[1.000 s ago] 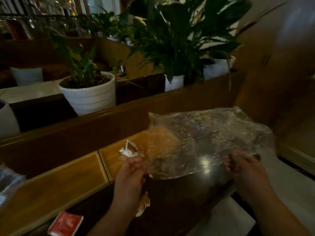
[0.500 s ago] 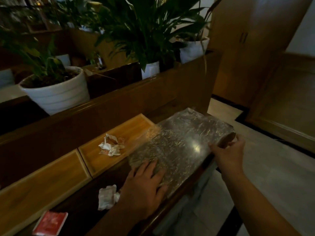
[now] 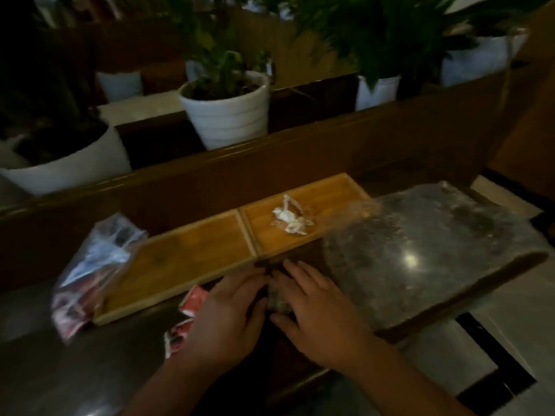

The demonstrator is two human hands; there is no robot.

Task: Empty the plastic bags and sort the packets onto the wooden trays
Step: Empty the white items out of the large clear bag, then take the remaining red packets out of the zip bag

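The empty plastic bag [image 3: 426, 244] lies flat on the dark worktop [image 3: 60, 370], right of two wooden trays [image 3: 186, 259]. White packets [image 3: 289, 217] sit in the right tray. Left hand [image 3: 228, 316] and right hand [image 3: 315, 310] rest together, fingers straight, over a small packet [image 3: 276, 298]. A full bag [image 3: 90, 271] lies left, touching the left tray.

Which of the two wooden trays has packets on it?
The right-hand tray, beside the flattened clear bag: white packets lie on it. The left tray looks bare.
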